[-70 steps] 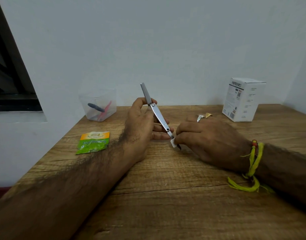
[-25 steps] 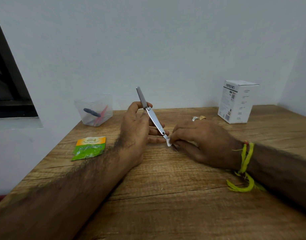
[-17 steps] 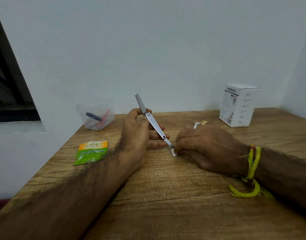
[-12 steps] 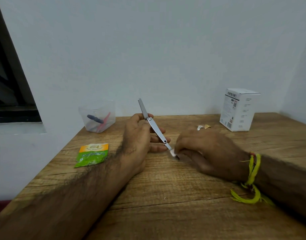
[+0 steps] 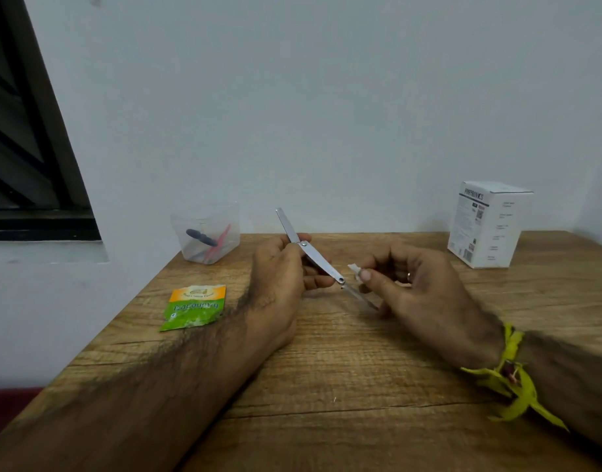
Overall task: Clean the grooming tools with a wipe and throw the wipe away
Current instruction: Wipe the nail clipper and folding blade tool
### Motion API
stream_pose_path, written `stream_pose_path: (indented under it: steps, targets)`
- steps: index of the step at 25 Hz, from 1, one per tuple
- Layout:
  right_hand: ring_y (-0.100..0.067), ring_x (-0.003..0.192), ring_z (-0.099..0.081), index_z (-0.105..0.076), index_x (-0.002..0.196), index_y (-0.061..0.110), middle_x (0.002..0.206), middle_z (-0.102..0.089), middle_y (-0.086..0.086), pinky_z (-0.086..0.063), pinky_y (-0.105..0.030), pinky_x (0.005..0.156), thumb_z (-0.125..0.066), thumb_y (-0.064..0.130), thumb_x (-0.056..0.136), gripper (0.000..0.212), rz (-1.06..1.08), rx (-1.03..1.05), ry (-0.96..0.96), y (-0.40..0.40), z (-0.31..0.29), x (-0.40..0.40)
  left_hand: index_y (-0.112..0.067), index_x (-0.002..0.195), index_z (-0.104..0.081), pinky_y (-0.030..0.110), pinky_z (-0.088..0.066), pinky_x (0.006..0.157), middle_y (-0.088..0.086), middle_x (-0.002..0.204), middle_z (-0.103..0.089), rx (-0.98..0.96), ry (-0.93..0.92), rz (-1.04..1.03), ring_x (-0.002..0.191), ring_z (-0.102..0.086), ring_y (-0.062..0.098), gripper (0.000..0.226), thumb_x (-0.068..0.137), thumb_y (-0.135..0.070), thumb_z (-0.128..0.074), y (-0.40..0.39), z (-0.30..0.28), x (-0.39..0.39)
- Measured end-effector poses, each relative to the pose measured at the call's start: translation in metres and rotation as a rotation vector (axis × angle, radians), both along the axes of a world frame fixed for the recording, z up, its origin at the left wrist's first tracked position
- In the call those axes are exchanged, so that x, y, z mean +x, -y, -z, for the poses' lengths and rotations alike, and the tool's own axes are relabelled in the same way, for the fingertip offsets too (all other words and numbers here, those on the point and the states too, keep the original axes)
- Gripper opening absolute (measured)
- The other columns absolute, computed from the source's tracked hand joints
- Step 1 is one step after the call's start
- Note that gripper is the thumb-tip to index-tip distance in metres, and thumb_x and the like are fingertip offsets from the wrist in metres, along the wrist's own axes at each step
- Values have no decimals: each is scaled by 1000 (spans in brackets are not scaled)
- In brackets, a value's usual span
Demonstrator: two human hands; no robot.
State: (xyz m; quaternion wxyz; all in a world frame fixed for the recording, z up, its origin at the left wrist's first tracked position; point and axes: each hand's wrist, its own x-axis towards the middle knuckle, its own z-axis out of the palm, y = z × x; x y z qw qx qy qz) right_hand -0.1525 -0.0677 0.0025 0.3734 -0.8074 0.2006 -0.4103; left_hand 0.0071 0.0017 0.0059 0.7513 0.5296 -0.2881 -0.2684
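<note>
We see the left hand (image 5: 279, 277) holding a slim metal grooming tool (image 5: 321, 262) over the wooden table (image 5: 344, 369), thumb and fingers curled round its upper part near the first pivot. The tool runs on a slant, its grey top end poking up above the thumb toward the wall and its thin lower blade pointing down and to the right, where the tip is blurred and we cannot tell whether it meets the table. The right hand (image 5: 419, 287) sits just beside that lower end, its thumb and forefinger pinching a small scrap of white wipe (image 5: 355, 269); the wipe stands a little apart from the tool's second pivot, not wrapped round the metal. The other fingers of this hand are loosely curled beneath, close under the blade tip. A yellow thread band (image 5: 511, 376) is tied round the right wrist. On the left of the table lies a green and orange sachet (image 5: 194, 308), flat, near the left forearm. Further back, against the wall, stands a clear plastic tub (image 5: 206, 233) with a dark tool and a pink one inside it. At the far right stands a white cardboard box (image 5: 488, 224), well apart from both hands.
</note>
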Motion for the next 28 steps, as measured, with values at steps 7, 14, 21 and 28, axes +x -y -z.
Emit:
stream_pose_path:
  steps: [7,14,21,28]
  targets:
    - [-1,76,-65,-73,88,26,79,-70,15,-49,-14,62,-71,14,90,13,-32,-177,-170,-7,0,1,-1,102,-63,25,-57,51,23,82,-69,21,-45,44,55,-70,23,23,97,1,-41,-1,0,-2]
    - [-11,64,-64,-74,91,6,75,-72,-6,-54,-20,59,-72,2,84,8,-137,334,10,7,0,2,2,100,-66,22,-55,50,23,90,-72,-39,-57,131,67,-75,28,15,98,-4,-53,-4,-1,-2]
    - [-10,61,-60,-67,95,-2,84,-69,-14,-53,-18,53,-64,2,79,17,-481,1029,192,12,-7,2,-7,116,-59,25,-58,54,5,111,-77,-97,-58,325,88,-76,17,19,99,-16,-60,-6,-2,4]
    - [-26,79,-74,-63,105,-9,88,-73,-18,-62,-28,67,-63,5,82,27,-260,882,263,16,-6,5,-5,104,-66,28,-61,58,10,86,-78,-142,-130,94,67,-74,17,17,89,-12,-71,-5,-2,6]
